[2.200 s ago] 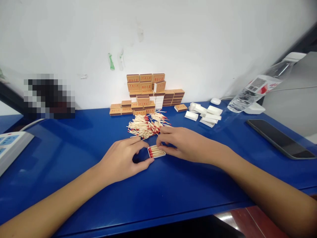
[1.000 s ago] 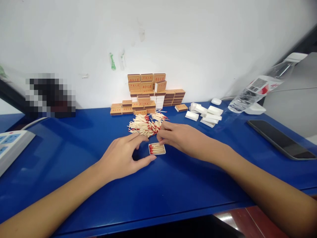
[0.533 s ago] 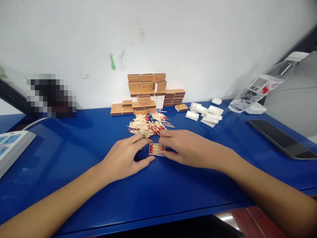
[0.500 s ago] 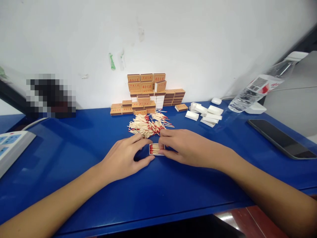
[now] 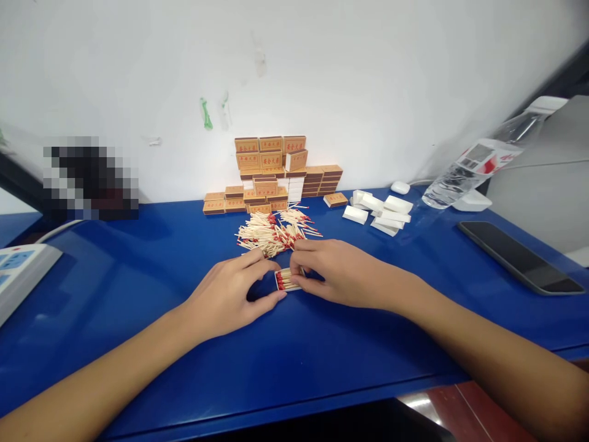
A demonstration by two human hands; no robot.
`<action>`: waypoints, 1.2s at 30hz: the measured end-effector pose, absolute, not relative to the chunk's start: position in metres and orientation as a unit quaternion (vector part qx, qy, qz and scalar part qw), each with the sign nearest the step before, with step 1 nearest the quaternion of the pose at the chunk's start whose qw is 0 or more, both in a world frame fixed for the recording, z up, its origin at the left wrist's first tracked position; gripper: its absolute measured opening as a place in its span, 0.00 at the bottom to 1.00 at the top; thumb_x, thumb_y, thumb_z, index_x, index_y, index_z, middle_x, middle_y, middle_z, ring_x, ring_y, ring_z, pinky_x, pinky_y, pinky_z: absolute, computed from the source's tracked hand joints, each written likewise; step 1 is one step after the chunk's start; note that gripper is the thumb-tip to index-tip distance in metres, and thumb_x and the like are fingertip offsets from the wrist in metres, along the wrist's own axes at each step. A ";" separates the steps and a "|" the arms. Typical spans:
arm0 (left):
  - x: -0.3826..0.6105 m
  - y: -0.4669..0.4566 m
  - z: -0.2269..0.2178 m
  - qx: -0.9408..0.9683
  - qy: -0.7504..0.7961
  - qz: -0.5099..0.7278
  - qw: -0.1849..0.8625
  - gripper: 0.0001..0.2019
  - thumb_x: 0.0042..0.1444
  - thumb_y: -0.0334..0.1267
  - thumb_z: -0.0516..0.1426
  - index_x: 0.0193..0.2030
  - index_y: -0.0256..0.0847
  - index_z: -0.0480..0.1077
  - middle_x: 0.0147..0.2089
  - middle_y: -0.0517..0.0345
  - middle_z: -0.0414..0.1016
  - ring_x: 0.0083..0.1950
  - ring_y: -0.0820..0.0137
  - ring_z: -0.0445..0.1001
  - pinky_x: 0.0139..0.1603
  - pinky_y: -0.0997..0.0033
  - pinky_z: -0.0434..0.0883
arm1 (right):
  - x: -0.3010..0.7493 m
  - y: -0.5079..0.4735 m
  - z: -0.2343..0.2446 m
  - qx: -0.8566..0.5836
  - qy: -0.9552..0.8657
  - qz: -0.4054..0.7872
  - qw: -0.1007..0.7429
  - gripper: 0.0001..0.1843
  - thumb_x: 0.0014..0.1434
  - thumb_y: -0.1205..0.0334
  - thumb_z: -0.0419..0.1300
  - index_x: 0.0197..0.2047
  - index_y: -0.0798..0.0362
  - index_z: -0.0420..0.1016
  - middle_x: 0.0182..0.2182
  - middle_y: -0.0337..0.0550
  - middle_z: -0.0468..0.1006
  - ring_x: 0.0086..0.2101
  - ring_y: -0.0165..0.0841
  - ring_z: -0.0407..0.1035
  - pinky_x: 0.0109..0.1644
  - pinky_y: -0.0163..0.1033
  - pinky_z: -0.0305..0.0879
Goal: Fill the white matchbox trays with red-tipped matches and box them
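Observation:
A small white matchbox tray (image 5: 279, 289) lies on the blue table, filled with matches (image 5: 286, 280) whose red heads point left. My left hand (image 5: 234, 288) holds the tray's left end, thumb at the near edge and index finger at the far edge. Over the right end, my right hand (image 5: 331, 270) has its fingertips pinched down on the matches, covering that part of the tray. Just beyond both hands spreads a loose pile of matches (image 5: 264, 232) with red heads.
Orange matchboxes (image 5: 271, 161) are stacked against the wall. To the right lie several white trays (image 5: 398, 204), a tilted water bottle (image 5: 478, 159), a white earphone case (image 5: 400, 188) and a phone (image 5: 519, 258). A white device with blue panels (image 5: 27, 270) sits at the left.
My right fingertips have shifted slightly left along the matches in the tray. My left hand keeps its hold at the tray's left end. The whole view has shifted slightly.

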State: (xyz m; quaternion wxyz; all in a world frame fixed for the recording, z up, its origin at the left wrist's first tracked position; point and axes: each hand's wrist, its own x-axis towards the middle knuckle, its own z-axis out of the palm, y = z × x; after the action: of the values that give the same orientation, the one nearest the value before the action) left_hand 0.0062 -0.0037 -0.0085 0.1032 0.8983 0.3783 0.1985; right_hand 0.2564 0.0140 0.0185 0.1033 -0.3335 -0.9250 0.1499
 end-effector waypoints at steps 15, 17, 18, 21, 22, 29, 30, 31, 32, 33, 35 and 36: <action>0.006 -0.006 -0.006 0.902 0.373 0.193 0.103 0.13 0.70 0.47 0.60 0.52 0.43 0.75 0.42 0.58 0.74 0.33 0.71 0.71 0.34 0.69 0.69 | 0.256 0.014 0.020 -0.333 -0.927 0.151 0.084 0.10 0.74 0.60 0.57 0.40 0.54 0.74 0.40 0.44 0.76 0.35 0.33 0.70 0.40 0.40 0.61; 0.006 -0.006 -0.005 0.902 0.372 0.191 0.103 0.13 0.70 0.47 0.60 0.53 0.42 0.75 0.42 0.58 0.74 0.33 0.71 0.71 0.34 0.69 0.69 | 0.256 0.014 0.021 -0.337 -0.927 0.151 0.074 0.11 0.75 0.60 0.56 0.41 0.55 0.75 0.40 0.45 0.76 0.36 0.34 0.71 0.40 0.40 0.61; 0.006 -0.006 -0.005 0.902 0.373 0.191 0.103 0.13 0.70 0.48 0.60 0.53 0.42 0.75 0.42 0.57 0.74 0.33 0.71 0.71 0.34 0.69 0.69 | 0.256 0.014 0.021 -0.339 -0.926 0.152 0.070 0.11 0.75 0.60 0.56 0.41 0.55 0.75 0.40 0.45 0.76 0.36 0.34 0.71 0.40 0.40 0.61; 0.006 -0.006 -0.005 0.901 0.374 0.191 0.106 0.13 0.70 0.48 0.60 0.52 0.42 0.75 0.42 0.58 0.73 0.33 0.71 0.71 0.34 0.69 0.69 | 0.255 0.013 0.020 -0.343 -0.924 0.152 0.070 0.11 0.75 0.60 0.56 0.41 0.55 0.75 0.40 0.45 0.76 0.36 0.34 0.71 0.41 0.40 0.61; 0.006 -0.006 -0.005 0.901 0.374 0.192 0.107 0.13 0.70 0.48 0.60 0.52 0.42 0.75 0.41 0.58 0.73 0.33 0.71 0.71 0.34 0.69 0.69 | 0.255 0.013 0.020 -0.342 -0.924 0.151 0.074 0.10 0.75 0.61 0.56 0.41 0.55 0.75 0.40 0.45 0.76 0.36 0.34 0.70 0.40 0.40 0.60; 0.005 -0.006 -0.006 0.905 0.367 0.194 0.097 0.12 0.70 0.47 0.60 0.51 0.42 0.75 0.42 0.58 0.74 0.32 0.71 0.71 0.32 0.70 0.69 | 0.258 0.011 0.022 -0.307 -0.933 0.160 0.104 0.07 0.72 0.67 0.57 0.45 0.55 0.77 0.40 0.44 0.74 0.34 0.31 0.67 0.39 0.39 0.58; 0.006 -0.006 -0.006 0.905 0.367 0.193 0.096 0.13 0.70 0.47 0.59 0.52 0.42 0.75 0.42 0.58 0.74 0.32 0.71 0.71 0.32 0.70 0.69 | 0.258 0.010 0.022 -0.302 -0.934 0.160 0.102 0.07 0.72 0.67 0.57 0.44 0.55 0.77 0.40 0.43 0.74 0.34 0.31 0.66 0.38 0.39 0.57; 0.006 -0.006 -0.006 0.905 0.367 0.192 0.095 0.13 0.70 0.47 0.59 0.53 0.42 0.75 0.42 0.57 0.74 0.33 0.71 0.72 0.32 0.70 0.69 | 0.258 0.010 0.023 -0.299 -0.935 0.158 0.101 0.08 0.72 0.66 0.57 0.44 0.55 0.78 0.39 0.43 0.74 0.33 0.31 0.66 0.38 0.38 0.57; 0.006 -0.006 -0.006 0.905 0.368 0.191 0.095 0.13 0.70 0.48 0.59 0.53 0.42 0.75 0.42 0.57 0.74 0.33 0.71 0.72 0.33 0.70 0.69 | 0.257 0.010 0.023 -0.299 -0.936 0.156 0.103 0.08 0.72 0.66 0.57 0.44 0.55 0.78 0.39 0.43 0.74 0.33 0.31 0.66 0.38 0.38 0.57; 0.006 -0.006 -0.005 0.905 0.368 0.191 0.096 0.13 0.70 0.48 0.59 0.52 0.42 0.75 0.42 0.57 0.74 0.33 0.71 0.72 0.32 0.70 0.69 | 0.257 0.010 0.023 -0.301 -0.935 0.155 0.106 0.08 0.72 0.66 0.57 0.43 0.55 0.78 0.39 0.43 0.74 0.33 0.31 0.66 0.37 0.38 0.57; 0.006 -0.006 -0.005 0.904 0.369 0.192 0.098 0.12 0.70 0.47 0.59 0.52 0.43 0.74 0.43 0.57 0.75 0.33 0.71 0.72 0.32 0.70 0.69 | 0.255 0.011 0.021 -0.310 -0.931 0.154 0.118 0.07 0.71 0.65 0.59 0.42 0.54 0.78 0.38 0.42 0.75 0.32 0.30 0.66 0.37 0.38 0.57; 0.006 -0.006 -0.005 0.904 0.369 0.192 0.099 0.12 0.70 0.47 0.60 0.51 0.42 0.74 0.43 0.57 0.75 0.33 0.72 0.72 0.32 0.70 0.69 | 0.254 0.011 0.019 -0.318 -0.927 0.154 0.125 0.06 0.71 0.65 0.59 0.41 0.54 0.78 0.38 0.42 0.75 0.32 0.30 0.66 0.36 0.38 0.57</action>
State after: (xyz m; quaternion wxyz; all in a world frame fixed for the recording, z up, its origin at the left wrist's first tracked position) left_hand 0.0059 -0.0056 -0.0055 0.0987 0.9040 0.3692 0.1918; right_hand 0.2540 0.0110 0.0190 0.1246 -0.3176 -0.9273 0.1543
